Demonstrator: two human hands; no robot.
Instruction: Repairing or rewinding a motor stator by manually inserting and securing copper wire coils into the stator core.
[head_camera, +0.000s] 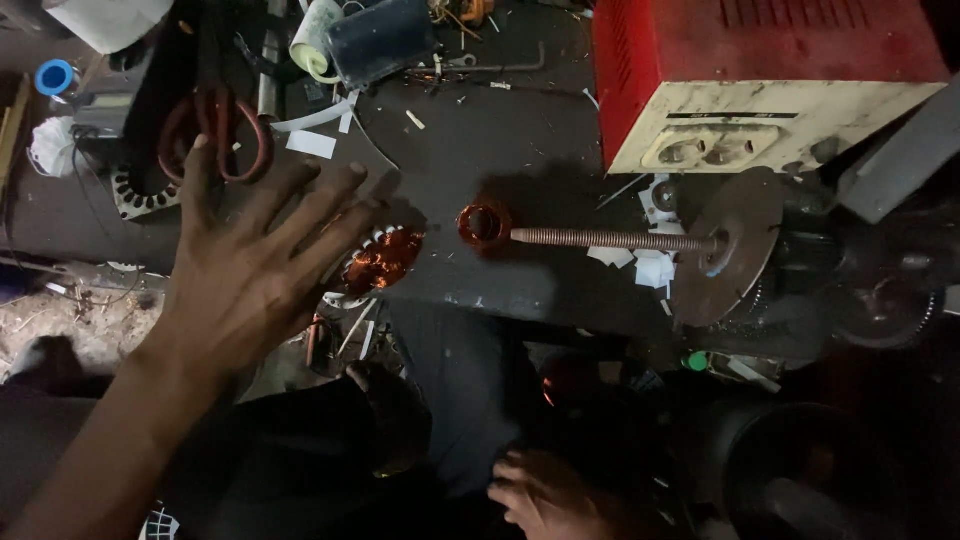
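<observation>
This is a motor-repair workshop. A dark, littered workbench (480, 140) carries a copper-wound stator (383, 258) at about nine o'clock of centre, a threaded winding spindle (610, 239) with a metal disc (735, 245) toward three o'clock, red-handled scissors (215, 125) at ten o'clock, and a red electrical box with sockets (745, 70) at one o'clock.

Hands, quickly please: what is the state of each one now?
Left hand: open, fingers spread, holding nothing, over the copper-wound stator.
Right hand: low in the dark, fingers loosely curled; holding anything cannot be told.
</observation>
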